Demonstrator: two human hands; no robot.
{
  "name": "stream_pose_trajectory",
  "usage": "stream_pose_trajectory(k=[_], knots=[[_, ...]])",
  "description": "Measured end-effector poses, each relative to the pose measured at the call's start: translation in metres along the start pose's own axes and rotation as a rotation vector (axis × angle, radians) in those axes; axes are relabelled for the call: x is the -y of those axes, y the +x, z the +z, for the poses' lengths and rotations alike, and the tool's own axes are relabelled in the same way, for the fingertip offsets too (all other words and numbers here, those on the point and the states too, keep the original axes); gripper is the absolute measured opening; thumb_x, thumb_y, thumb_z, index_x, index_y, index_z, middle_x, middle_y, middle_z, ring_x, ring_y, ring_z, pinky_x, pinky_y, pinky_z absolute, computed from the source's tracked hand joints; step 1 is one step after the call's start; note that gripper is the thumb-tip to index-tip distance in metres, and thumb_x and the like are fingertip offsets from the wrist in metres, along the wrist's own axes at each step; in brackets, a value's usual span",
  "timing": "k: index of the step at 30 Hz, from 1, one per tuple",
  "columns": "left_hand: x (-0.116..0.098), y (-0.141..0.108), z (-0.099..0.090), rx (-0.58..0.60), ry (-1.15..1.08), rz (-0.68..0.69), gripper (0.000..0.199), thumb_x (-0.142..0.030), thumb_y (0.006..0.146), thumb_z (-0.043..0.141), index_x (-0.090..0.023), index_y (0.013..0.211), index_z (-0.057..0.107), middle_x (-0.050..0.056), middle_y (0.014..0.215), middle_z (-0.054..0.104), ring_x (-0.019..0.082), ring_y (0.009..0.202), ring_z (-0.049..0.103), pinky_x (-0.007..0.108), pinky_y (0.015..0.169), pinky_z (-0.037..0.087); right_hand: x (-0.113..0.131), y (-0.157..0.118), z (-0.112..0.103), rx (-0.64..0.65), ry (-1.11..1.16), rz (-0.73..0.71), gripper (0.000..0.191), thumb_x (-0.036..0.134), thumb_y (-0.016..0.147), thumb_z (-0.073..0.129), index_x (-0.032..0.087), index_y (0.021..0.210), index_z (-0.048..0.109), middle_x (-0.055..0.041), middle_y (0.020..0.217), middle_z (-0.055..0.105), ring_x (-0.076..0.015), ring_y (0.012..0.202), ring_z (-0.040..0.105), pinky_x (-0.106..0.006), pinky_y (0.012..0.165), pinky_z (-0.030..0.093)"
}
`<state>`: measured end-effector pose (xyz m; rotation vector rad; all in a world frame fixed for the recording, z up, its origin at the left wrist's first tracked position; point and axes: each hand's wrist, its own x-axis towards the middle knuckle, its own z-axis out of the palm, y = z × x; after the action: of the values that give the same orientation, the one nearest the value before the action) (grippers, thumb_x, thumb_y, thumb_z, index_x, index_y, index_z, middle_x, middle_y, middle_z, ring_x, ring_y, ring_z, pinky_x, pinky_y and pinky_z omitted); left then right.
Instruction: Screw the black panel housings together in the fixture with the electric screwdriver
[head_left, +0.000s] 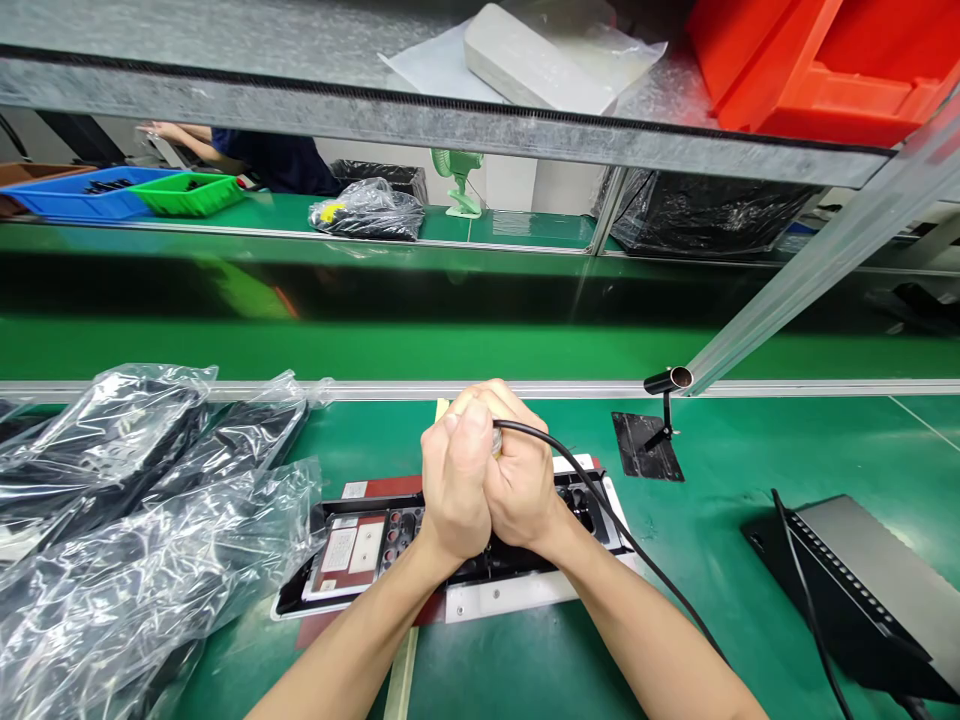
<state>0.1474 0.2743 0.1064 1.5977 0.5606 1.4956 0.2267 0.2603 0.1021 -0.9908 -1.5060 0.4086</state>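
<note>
My left hand (pixel 456 485) and my right hand (pixel 523 470) are closed together around an upright tool, apparently a corded electric screwdriver (pixel 496 440). Only a bit of its top end shows between my fists; the body and tip are hidden. From that end a black cable (pixel 600 495) curves down to the right. Directly beneath my hands lies a long black housing (pixel 405 525) with round openings and white labels. It rests in a white and dark red fixture (pixel 517 597) on the green bench, its middle covered by my hands.
Black parts in clear plastic bags (pixel 150 540) are piled at left. A black tube holder (pixel 667 382) stands at right, near a black and grey box (pixel 862 590). Overhead runs a metal shelf (pixel 300 85) with a red bin (pixel 832 70). Another person's arm (pixel 191 140) shows far left.
</note>
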Motion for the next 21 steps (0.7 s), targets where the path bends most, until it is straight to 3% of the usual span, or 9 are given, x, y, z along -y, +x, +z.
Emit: stream_pose_trajectory(k=[8, 21], knots=[[-0.002, -0.001, -0.0005, -0.019, 0.069, -0.024, 0.044, -0.039, 0.105, 0.036, -0.02, 0.068, 0.049, 0.0, 0.07, 0.049, 0.014, 0.066, 0.045, 0.03, 0.064, 0.039, 0.0005, -0.0001, 0.0, 0.004, -0.048, 0.001, 0.021, 0.028, 0.095, 0.052, 0.021, 0.076, 0.058, -0.0049, 0.096, 0.065, -0.0153, 0.079, 0.054, -0.027, 0.069, 0.047], [-0.0029, -0.0015, -0.0019, 0.0, 0.095, -0.043, 0.047, -0.044, 0.106, 0.034, -0.021, 0.069, 0.051, 0.0, 0.072, 0.053, 0.017, 0.068, 0.048, 0.034, 0.07, 0.04, 0.0024, 0.0004, -0.0003, -0.002, -0.045, -0.008, 0.014, 0.027, 0.095, 0.052, 0.022, 0.088, 0.063, -0.0052, 0.096, 0.065, -0.0166, 0.08, 0.054, -0.029, 0.073, 0.047]])
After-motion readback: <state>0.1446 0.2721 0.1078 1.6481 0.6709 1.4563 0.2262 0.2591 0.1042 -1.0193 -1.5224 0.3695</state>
